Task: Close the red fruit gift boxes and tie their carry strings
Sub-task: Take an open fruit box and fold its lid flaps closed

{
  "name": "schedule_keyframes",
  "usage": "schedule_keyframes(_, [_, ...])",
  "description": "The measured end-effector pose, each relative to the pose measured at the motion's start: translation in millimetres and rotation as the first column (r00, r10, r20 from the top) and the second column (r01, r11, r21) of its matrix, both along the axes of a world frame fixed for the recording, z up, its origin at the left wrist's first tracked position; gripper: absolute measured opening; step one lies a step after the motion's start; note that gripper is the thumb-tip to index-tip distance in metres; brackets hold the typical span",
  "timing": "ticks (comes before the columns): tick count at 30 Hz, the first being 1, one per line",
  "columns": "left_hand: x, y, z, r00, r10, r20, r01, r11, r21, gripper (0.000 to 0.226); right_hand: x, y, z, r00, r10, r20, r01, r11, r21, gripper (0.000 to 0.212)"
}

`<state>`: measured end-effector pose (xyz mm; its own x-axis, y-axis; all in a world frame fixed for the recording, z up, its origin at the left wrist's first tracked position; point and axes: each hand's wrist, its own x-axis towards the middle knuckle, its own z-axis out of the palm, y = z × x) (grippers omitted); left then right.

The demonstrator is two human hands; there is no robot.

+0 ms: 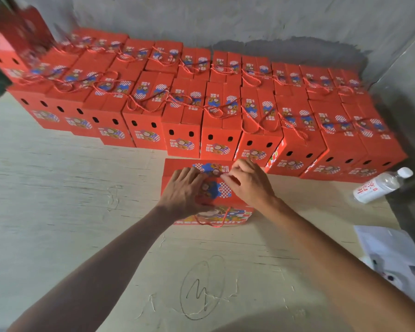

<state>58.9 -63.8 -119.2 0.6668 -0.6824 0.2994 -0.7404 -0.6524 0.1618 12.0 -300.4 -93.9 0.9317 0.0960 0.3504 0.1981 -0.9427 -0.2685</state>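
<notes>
1. Finished boxes point(185, 121) sit banked in rows against the wall point(225, 17), strings tied, likely parked clear of our work.
2. The open job, our box point(209, 195), sits alone just before them, within reach.
3. Our left hand point(185, 190) lies flat, pinning the flaps.
4. Our right hand point(247, 180) pinches what looks like the string point(222, 218).

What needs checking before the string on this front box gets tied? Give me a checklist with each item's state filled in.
1. Front box flaps folded shut: ok.
2. Left hand pressing on the top: ok.
3. Right hand pinching at the top seam: ok; what it pinches: cannot tell.
4. String loop hanging down the near side, untied: not ok.
5. Finished boxes behind, not touching the hands: ok.
6. Water bottle lying off to the right, out of the way: ok.
</notes>
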Motion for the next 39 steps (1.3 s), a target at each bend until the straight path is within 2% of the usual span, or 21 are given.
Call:
schedule_keyframes(5, [-4, 4, -8, 0.997, -0.053, 0.059, 0.056, 0.997, -0.05, 0.094, -22, 11, -16, 0.987, -0.129, 0.095, 0.119, 0.988, 0.1, 0.021])
schedule_keyframes(11, [-3, 3, -11, 0.989, -0.068, 0.132, 0.079, 0.994, -0.079, 0.09, -6, 8, -17, 0.998, -0.067, -0.016, 0.067, 0.996, 0.06, 0.023])
schedule_keyframes(16, [0, 3, -19, 0.975, -0.099, 0.196, 0.123, 0.986, -0.114, 0.087, -4, 6, -19, 0.998, -0.053, -0.045, 0.053, 0.999, -0.008, 0.023])
schedule_keyframes(19, [-3, 4, -17, 0.978, -0.095, 0.184, 0.117, 0.987, -0.11, 0.088, -7, 11, -16, 0.995, -0.083, -0.062, 0.084, 0.996, 0.003, 0.024])
schedule_keyframes(22, [-7, 1, -6, 0.997, -0.017, 0.069, 0.02, 0.999, -0.049, 0.096, -7, 5, -5, 0.99, -0.1, -0.1, 0.11, 0.989, 0.1, 0.028])
schedule_keyframes(24, [-11, -4, 2, 0.999, 0.045, 0.007, -0.045, 0.999, 0.008, 0.099, -9, -3, 6, 0.986, -0.141, -0.089, 0.148, 0.986, 0.076, 0.035])
schedule_keyframes(26, [-14, -12, 10, 0.994, 0.103, -0.031, -0.101, 0.993, 0.054, 0.099, -15, -10, 14, 0.967, -0.24, -0.086, 0.247, 0.966, 0.072, 0.041])
schedule_keyframes(28, [-15, -19, 24, 0.984, 0.162, -0.077, -0.158, 0.986, 0.062, 0.097, -21, -11, 19, 0.941, -0.298, -0.159, 0.321, 0.936, 0.143, 0.046])
schedule_keyframes(30, [-17, -23, 40, 0.985, 0.156, -0.079, -0.154, 0.988, 0.023, 0.088, -24, -12, 25, 0.906, -0.32, -0.277, 0.4, 0.861, 0.313, 0.048])
schedule_keyframes(32, [-22, -19, 57, 0.991, 0.096, -0.093, -0.107, 0.987, -0.118, 0.065, -27, -13, 32, 0.891, -0.318, -0.324, 0.449, 0.721, 0.527, 0.045])
schedule_keyframes(33, [-25, -16, 64, 0.986, 0.06, -0.157, -0.091, 0.975, -0.201, 0.055, -30, -15, 35, 0.89, -0.296, -0.347, 0.454, 0.646, 0.614, 0.045])
schedule_keyframes(34, [-27, -12, 70, 0.961, 0.018, -0.277, -0.095, 0.959, -0.267, 0.053, -34, -16, 38, 0.887, -0.242, -0.393, 0.457, 0.572, 0.681, 0.045])
schedule_keyframes(36, [-25, -5, 79, 0.841, -0.066, -0.538, -0.119, 0.946, -0.302, 0.055, -43, -18, 42, 0.867, -0.058, -0.495, 0.463, 0.465, 0.755, 0.04])
schedule_keyframes(37, [-24, -2, 82, 0.776, -0.076, -0.626, -0.12, 0.957, -0.264, 0.049, -47, -18, 43, 0.848, 0.012, -0.53, 0.464, 0.466, 0.753, 0.037])
schedule_keyframes(39, [-25, 3, 85, 0.694, -0.019, -0.72, -0.118, 0.983, -0.139, 0.029, -55, -20, 43, 0.821, 0.032, -0.57, 0.471, 0.525, 0.709, 0.03])
